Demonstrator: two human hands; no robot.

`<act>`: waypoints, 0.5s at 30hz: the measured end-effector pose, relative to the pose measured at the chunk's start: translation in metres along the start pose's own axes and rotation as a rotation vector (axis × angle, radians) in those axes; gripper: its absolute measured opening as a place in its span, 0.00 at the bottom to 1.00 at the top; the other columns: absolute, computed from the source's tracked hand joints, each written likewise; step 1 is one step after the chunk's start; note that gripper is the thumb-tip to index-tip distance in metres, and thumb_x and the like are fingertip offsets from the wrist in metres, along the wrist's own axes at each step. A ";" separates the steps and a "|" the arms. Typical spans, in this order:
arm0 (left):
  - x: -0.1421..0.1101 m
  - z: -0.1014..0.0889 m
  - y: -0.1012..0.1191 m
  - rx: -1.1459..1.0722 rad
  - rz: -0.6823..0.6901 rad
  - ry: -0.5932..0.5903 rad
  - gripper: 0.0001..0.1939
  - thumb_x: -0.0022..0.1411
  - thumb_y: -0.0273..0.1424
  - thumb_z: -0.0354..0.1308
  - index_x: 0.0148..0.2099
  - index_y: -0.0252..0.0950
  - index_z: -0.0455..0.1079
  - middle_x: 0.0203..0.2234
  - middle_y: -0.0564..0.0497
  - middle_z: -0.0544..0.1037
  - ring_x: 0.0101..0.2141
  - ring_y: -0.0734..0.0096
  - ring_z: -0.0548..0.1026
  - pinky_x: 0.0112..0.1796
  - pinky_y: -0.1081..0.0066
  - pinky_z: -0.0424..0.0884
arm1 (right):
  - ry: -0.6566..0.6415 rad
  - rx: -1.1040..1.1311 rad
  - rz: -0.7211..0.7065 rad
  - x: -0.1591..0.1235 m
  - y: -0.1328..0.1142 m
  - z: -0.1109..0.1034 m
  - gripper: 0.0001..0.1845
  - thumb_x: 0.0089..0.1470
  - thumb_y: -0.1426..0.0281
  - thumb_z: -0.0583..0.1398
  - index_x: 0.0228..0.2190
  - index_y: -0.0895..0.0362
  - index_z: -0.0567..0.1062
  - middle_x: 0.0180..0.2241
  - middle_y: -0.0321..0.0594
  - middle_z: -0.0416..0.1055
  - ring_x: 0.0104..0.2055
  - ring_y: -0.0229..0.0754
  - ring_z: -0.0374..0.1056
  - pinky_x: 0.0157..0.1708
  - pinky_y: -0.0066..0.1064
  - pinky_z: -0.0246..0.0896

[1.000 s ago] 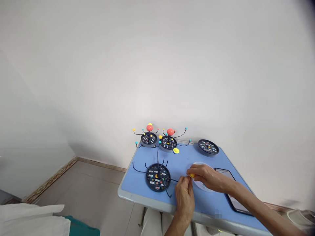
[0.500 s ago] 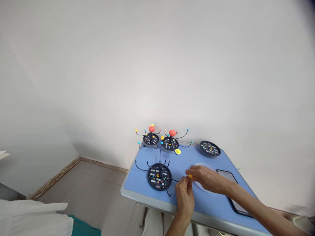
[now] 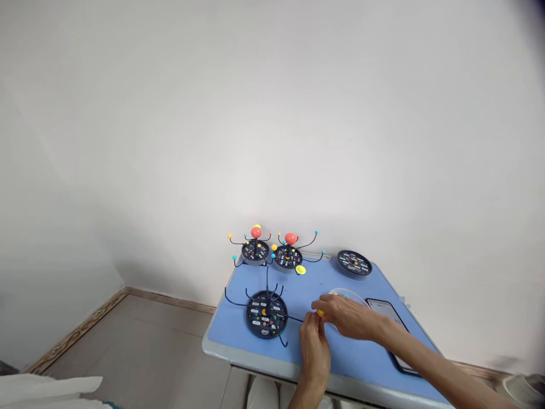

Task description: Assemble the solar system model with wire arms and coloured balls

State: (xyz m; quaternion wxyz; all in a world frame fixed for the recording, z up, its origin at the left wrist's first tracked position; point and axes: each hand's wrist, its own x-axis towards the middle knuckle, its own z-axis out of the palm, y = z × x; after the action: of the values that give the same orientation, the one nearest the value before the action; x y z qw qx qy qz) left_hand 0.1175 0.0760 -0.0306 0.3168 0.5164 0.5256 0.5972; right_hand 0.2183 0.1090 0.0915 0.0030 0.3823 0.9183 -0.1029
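A solar system model (image 3: pixel 255 326) with a round black base and bare curved black arms stands at the front left of the blue table. One long arm (image 3: pixel 293 318) of it reaches right, to my left hand (image 3: pixel 314 347), whose fingers are closed around its end. Just above, my right hand (image 3: pixel 349 316) pinches a small yellow ball (image 3: pixel 320 312) at that end. My fingers hide where ball and arm meet. Partly behind my right hand lies a clear shallow dish (image 3: pixel 356 296) with small coloured pieces in it.
Two models with red balls, one at the back left (image 3: pixel 256 232) and one beside it (image 3: pixel 290 238), have thin arms spreading outward. A round black base (image 3: pixel 355 263) sits at the back right. A phone (image 3: pixel 385 309) lies by my right forearm. The wall (image 3: pixel 272 142) rises behind the table (image 3: pixel 238 341).
The whole scene has shifted slightly left and, mostly, down in view. Both hands stay together at the arm's end, and the yellow ball is still in my right fingers.
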 end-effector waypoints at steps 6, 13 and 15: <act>0.000 -0.001 0.001 -0.067 -0.059 -0.026 0.12 0.60 0.27 0.50 0.24 0.38 0.64 0.11 0.60 0.61 0.13 0.75 0.60 0.20 0.73 0.56 | -0.078 -0.092 0.025 0.000 -0.006 0.002 0.17 0.51 0.86 0.54 0.35 0.57 0.75 0.36 0.46 0.76 0.37 0.47 0.73 0.31 0.31 0.56; -0.001 -0.003 0.005 -0.124 -0.075 -0.045 0.12 0.58 0.33 0.50 0.22 0.40 0.61 0.12 0.59 0.60 0.14 0.76 0.57 0.18 0.74 0.54 | -0.097 -0.111 0.069 -0.004 -0.015 -0.006 0.14 0.55 0.83 0.54 0.38 0.58 0.76 0.38 0.47 0.76 0.39 0.48 0.73 0.30 0.31 0.55; 0.000 -0.003 0.006 -0.128 -0.068 -0.037 0.12 0.58 0.34 0.51 0.22 0.40 0.60 0.12 0.59 0.60 0.15 0.75 0.58 0.18 0.74 0.54 | -0.100 -0.100 0.076 -0.007 -0.016 -0.011 0.14 0.57 0.79 0.55 0.42 0.57 0.75 0.40 0.48 0.76 0.39 0.48 0.74 0.29 0.31 0.56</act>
State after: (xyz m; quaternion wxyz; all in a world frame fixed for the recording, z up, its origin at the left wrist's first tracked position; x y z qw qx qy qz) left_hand 0.1155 0.0733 -0.0250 0.3790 0.4880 0.4975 0.6089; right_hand 0.2128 0.0956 0.1058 0.0721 0.4105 0.9059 -0.0756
